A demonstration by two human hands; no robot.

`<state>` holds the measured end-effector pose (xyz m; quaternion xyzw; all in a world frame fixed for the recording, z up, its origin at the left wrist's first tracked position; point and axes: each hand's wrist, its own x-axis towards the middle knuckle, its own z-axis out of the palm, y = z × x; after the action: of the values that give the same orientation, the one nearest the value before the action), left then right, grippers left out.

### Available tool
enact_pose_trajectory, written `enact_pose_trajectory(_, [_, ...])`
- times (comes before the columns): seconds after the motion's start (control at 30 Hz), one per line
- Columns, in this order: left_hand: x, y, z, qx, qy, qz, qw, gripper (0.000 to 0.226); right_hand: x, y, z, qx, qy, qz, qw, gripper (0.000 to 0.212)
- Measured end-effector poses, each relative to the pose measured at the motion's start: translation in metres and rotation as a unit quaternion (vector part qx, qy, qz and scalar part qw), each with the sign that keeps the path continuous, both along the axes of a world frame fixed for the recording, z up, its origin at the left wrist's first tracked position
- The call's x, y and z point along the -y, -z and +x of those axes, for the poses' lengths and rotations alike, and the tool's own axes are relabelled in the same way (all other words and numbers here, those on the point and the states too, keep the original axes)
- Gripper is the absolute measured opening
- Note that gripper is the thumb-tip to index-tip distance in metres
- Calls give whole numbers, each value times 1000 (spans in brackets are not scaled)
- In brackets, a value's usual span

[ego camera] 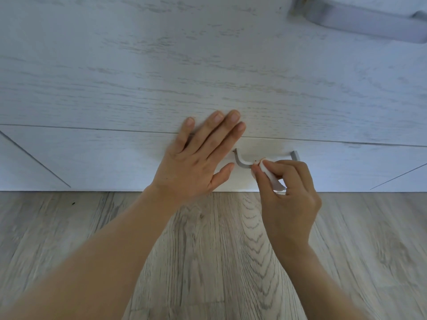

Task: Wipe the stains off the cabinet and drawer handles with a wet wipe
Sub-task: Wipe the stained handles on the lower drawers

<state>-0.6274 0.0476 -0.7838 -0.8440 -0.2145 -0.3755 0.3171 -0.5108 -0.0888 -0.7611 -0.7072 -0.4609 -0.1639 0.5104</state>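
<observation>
A grey metal drawer handle (241, 163) runs across the lowest drawer front (115, 162), just above the floor. My right hand (291, 192) pinches a folded white wet wipe (270, 175) and presses it onto the handle bar near its left bend; the middle of the bar is hidden behind the fingers. The wipe's tip shows a faint reddish smudge. My left hand (198, 158) lies flat with fingers spread on the drawer front, left of the handle, across the seam between two drawers. A second grey handle (360, 19) sits on the upper drawer at top right.
The white wood-grain cabinet front (184, 65) fills the upper half of the view. Grey wood-look flooring (219, 250) lies below it. Thin diagonal lines mark the cabinet's lower corners at left and right.
</observation>
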Motion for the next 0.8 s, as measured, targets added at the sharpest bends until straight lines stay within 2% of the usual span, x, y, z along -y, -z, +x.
enact_pose_trajectory(0.6, [1, -6, -4, -14, 12, -7, 1000, 70, 10, -3, -10, -35, -6, -9, 999, 17])
enact_pose_trajectory(0.8, [-1, -8, -12, -31, 25, -7, 999, 67, 6, -5, -18, -29, -41, -4, 999, 21])
